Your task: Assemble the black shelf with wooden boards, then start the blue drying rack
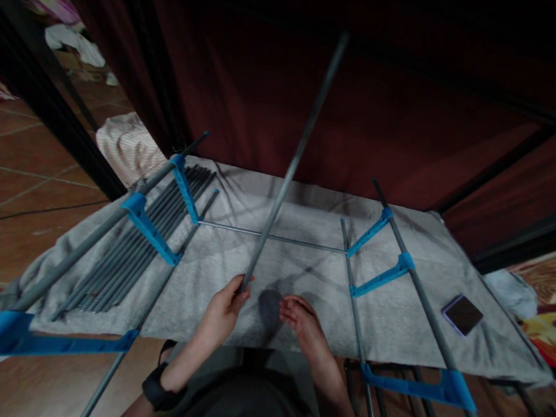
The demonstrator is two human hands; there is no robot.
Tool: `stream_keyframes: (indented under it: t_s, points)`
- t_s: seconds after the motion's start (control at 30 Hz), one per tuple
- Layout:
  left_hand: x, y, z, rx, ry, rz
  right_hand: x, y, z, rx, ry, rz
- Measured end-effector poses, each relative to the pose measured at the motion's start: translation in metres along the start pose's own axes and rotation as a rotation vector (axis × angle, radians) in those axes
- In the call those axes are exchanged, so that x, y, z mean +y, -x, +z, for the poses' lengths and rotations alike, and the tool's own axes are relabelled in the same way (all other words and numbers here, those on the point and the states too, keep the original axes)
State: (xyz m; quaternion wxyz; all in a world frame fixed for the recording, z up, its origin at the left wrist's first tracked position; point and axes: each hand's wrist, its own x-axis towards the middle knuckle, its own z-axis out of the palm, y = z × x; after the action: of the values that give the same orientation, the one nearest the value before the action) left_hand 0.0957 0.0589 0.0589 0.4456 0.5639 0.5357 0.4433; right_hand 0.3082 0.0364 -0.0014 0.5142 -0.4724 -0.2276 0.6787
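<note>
My left hand [222, 312] is closed round the near end of a long grey metal rod [295, 157] that rises up and away toward the dark red wall. My right hand [301, 319] hovers just to the right of it, fingers curled loosely, holding nothing. Both hands are over a grey cloth-covered surface [289, 283]. A rack frame of grey tubes with blue plastic connectors lies around them: a left side section [148, 224], a right side section [391, 268], and a thin cross rod [275, 237] joining them.
A bundle of several loose grey rods [140, 246] lies on the cloth at the left. A dark phone [463, 314] rests at the right. Clothes and tiled floor [19, 186] lie to the left; a black stand [400, 410] sits below the table.
</note>
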Motion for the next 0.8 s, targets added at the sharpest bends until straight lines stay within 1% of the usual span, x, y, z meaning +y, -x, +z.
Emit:
stream_keyframes:
  t_s: [0.17,0.3,0.6,0.8]
  points:
    - [-0.010,-0.001,-0.010,0.029,-0.112,0.023,-0.009,-0.003,0.004,0.006,0.002,-0.004]
    - [-0.023,-0.001,-0.019,0.037,-0.217,0.034,-0.020,-0.005,0.010,0.013,0.001,-0.041]
    - [-0.038,0.000,-0.045,0.013,-0.415,0.079,-0.065,-0.013,0.029,0.024,-0.005,-0.207]
    - [-0.051,-0.002,-0.059,-0.036,-0.549,0.110,-0.086,-0.029,0.038,0.058,-0.119,-0.312]
